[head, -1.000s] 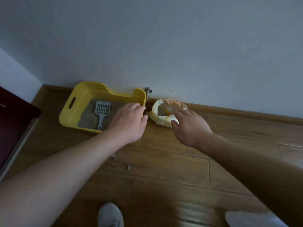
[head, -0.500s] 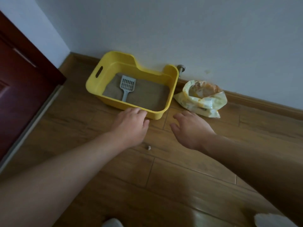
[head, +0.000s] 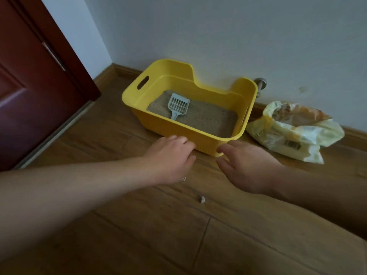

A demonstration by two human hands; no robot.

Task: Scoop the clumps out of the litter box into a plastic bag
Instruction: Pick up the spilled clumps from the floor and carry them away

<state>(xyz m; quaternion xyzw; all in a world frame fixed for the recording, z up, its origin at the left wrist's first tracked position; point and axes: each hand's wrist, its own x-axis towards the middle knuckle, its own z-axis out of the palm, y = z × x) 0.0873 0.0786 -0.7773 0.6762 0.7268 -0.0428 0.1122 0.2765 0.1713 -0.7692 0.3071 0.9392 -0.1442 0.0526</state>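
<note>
A yellow litter box (head: 139, 90) stands on the wood floor against the wall, holding grey-brown litter (head: 210, 120). A pale blue slotted scoop (head: 177, 106) lies on the litter at its left side. To the right lies an open yellowish plastic bag (head: 294, 135) with brownish contents. My left hand (head: 170, 157) hovers just before the box's front wall, fingers relaxed, holding nothing. My right hand (head: 246, 165) is at the box's front right corner, fingers spread, fingertips at the wall.
A dark red door (head: 33, 82) stands at the left. A metal door stopper (head: 260, 84) sticks out of the wall behind the box. Two small litter bits (head: 201, 199) lie on the floor near my hands. A wooden baseboard runs along the wall.
Both hands drew back from over the box and the bag to the floor in front of the box. The view swung left, bringing the door into sight.
</note>
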